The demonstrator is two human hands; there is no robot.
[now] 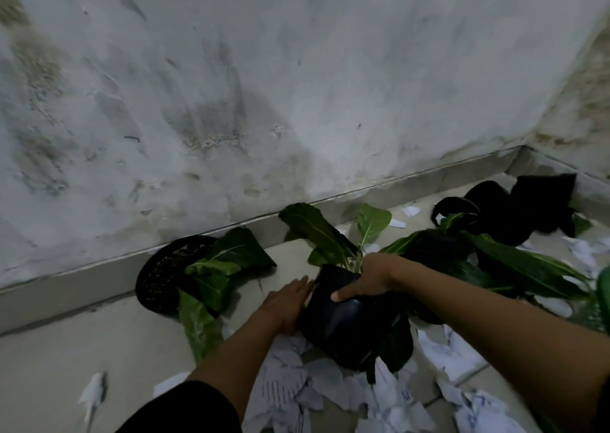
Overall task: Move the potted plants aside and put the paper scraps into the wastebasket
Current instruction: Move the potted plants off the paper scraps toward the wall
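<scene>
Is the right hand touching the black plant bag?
Touching. The head view shows the right hand gripping the black plant bag's top edge, thumb pressed on its front.

A single head-worn wide-angle view looks forward and steeply down from close above the tiled floor (66, 350), facing the stained wall (297, 86) and the floor's far right corner, forearms entering from the bottom edge.

the black pot (343, 320) hides the right hand's (369, 277) fingers and the paper scraps (297, 389) beneath it. right of the pot, a leaf (604, 287) is cut by the frame's edge; print on the scraps is blurred.
</scene>
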